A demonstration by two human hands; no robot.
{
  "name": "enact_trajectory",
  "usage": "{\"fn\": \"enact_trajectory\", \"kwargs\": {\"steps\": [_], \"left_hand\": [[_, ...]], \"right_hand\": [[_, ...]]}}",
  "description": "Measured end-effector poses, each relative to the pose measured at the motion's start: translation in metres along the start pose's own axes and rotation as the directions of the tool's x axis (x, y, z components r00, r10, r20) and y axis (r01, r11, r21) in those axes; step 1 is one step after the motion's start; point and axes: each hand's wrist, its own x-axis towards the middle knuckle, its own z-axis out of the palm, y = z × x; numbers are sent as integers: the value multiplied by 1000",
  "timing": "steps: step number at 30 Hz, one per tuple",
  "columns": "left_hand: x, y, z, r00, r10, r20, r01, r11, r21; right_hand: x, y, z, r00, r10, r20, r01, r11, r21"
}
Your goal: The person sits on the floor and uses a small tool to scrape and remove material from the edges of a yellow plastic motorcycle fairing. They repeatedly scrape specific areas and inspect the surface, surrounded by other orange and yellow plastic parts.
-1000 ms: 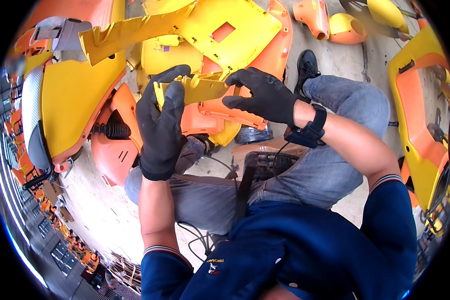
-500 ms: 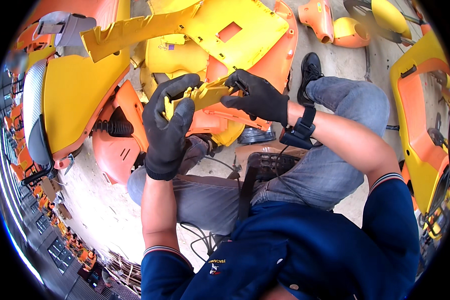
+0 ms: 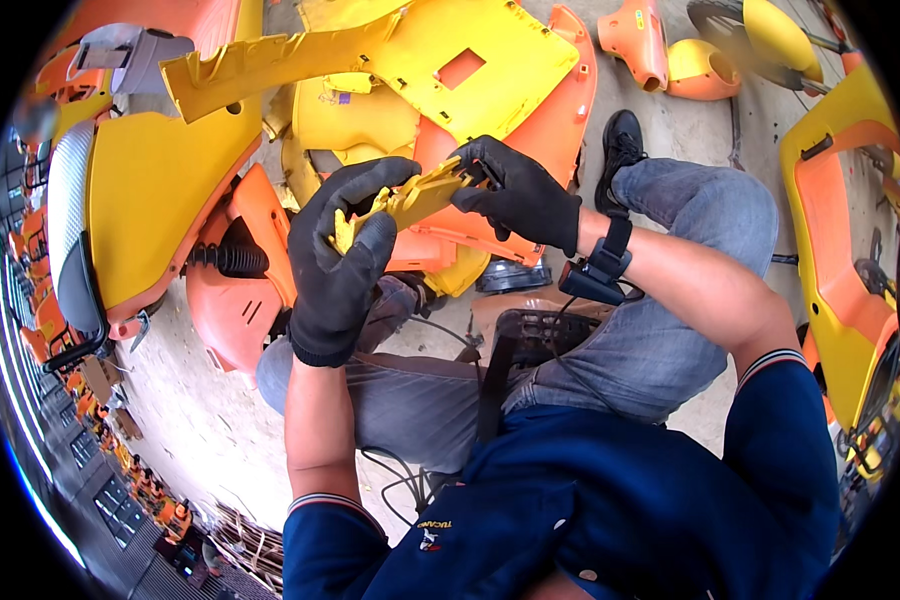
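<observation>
Both hands wear black gloves and grip a narrow yellow plastic piece (image 3: 410,200) with clips along its edge. My left hand (image 3: 340,260) has fingers and thumb closed round the piece's left end. My right hand (image 3: 515,195) pinches the piece's right end; what else its fingertips may hold is too small to tell. Beyond them lies a large yellow panel (image 3: 490,90) with a rectangular opening, on top of orange panels (image 3: 550,120) and other yellow parts.
At left stands a large yellow-and-orange body section (image 3: 150,210) with a dark spring coil. An orange-and-yellow frame (image 3: 830,240) stands at right, small housings (image 3: 630,45) lie at back right. My legs rest bent on the concrete floor (image 3: 190,420) among cables.
Both hands have shifted slightly to the right with the piece, which is now tilted more steeply. The left hand has also moved a little lower.
</observation>
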Motion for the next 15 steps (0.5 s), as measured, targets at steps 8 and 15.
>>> {"fn": "enact_trajectory", "kwargs": {"steps": [8, 15], "left_hand": [[1, -3, -4, 1000, -5, -11, 5, 1000, -5], [0, -1, -2, 998, -42, -41, 42, 999, -10]], "right_hand": [[6, -2, -12, 999, -46, 8, 47, 983, -177], [0, -10, -11, 994, -107, 13, 106, 942, -317]]}}
